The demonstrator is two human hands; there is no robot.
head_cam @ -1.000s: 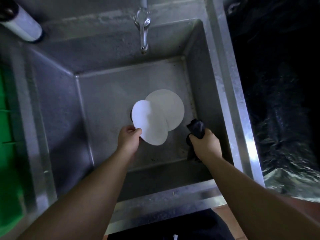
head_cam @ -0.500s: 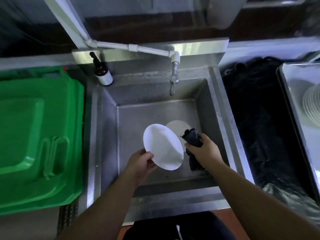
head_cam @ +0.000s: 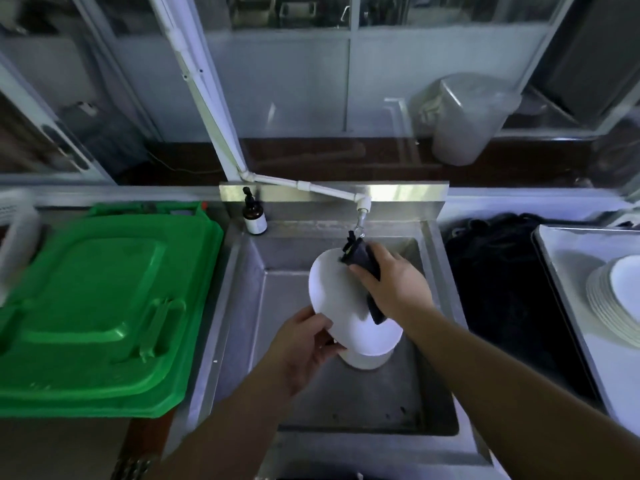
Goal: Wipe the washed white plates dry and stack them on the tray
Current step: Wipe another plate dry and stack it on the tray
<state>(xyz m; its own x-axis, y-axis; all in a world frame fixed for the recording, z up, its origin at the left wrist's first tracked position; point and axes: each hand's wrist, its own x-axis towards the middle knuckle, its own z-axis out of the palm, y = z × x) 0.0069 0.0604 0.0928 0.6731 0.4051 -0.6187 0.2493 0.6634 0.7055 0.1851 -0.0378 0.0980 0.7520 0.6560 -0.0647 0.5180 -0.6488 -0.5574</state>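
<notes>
My left hand (head_cam: 304, 344) grips the lower left rim of a white plate (head_cam: 341, 303), held tilted above the steel sink (head_cam: 242, 306). My right hand (head_cam: 394, 285) holds a dark cloth (head_cam: 360, 259) and presses it against the plate's upper right face. A second white plate (head_cam: 367, 362) lies in the sink basin, mostly hidden under the held one. At the far right a stack of several white plates (head_cam: 613, 299) stands on a metal tray (head_cam: 561, 251).
A green plastic lid (head_cam: 100, 306) covers the counter left of the sink. A brown pump bottle (head_cam: 254, 218) stands at the sink's back left corner, and the tap (head_cam: 362, 220) hangs just above the cloth. Black fabric (head_cam: 502, 289) lies between sink and tray.
The plate has been lifted higher out of the sink, and my right hand has brought the cloth onto its face. The view has tilted up, showing the tray of plates.
</notes>
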